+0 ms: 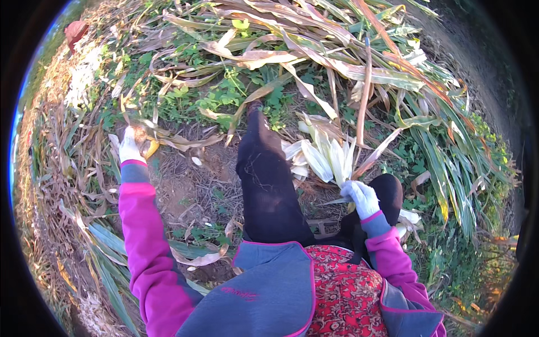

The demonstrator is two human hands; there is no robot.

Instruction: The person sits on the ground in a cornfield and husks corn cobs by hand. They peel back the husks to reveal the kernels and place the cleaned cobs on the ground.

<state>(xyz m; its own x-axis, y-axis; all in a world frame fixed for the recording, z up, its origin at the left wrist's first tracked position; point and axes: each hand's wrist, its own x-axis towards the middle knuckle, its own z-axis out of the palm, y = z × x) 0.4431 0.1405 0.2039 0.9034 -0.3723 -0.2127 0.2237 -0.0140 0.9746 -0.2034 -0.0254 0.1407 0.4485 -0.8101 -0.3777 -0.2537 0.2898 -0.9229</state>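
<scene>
Out to the left, my left hand [131,145] in a white glove is closed around an ear of corn [151,148]. Part of its yellow kernels shows; brown, silk-like strands hang about the fingers, and the glove hides the rest. My right hand [361,198], also gloved, is beside my bent right knee. Its fingers are closed on the lower end of pale, opened corn husks [326,160], whose leaves fan out away from me. Whether a cob is inside that right grip cannot be seen.
Dry corn stalks [303,42] lie heaped ahead and to the right. A slim brown stick [364,97] stands out among them. My outstretched leg [267,181] crosses the middle. A reddish object [76,33] sits far left; more stalks [107,252] lie near my left arm.
</scene>
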